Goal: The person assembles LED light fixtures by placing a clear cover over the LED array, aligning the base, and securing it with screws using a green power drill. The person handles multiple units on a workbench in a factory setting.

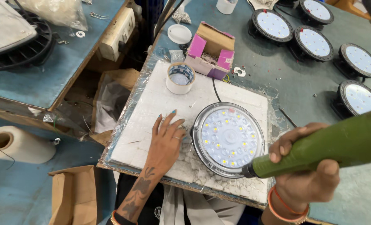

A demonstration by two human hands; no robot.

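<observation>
Your left hand (166, 139) lies open and flat on the white foam pad (152, 108), steadying the round lamp (228, 138) at frame centre. Your right hand (306, 175) grips the green power driver (327, 146), its tip at the lamp's lower-right rim.

A matt green plastic tool (319, 148) is held in the right hand (304, 175). The round lamp (228, 138) is ringed by a smooth grey metal rim with a slight sheen, and its face is covered by clear glossy plastic. A rough, crumbling white foam board (152, 104) wrapped in shiny clear film is pressed by the left hand (165, 141). Matt paper tape is seen on the tape roll (180, 78). The box (210, 52) is of dull brown cardboard, and the counter (285, 79) is scuffed and matt
</observation>
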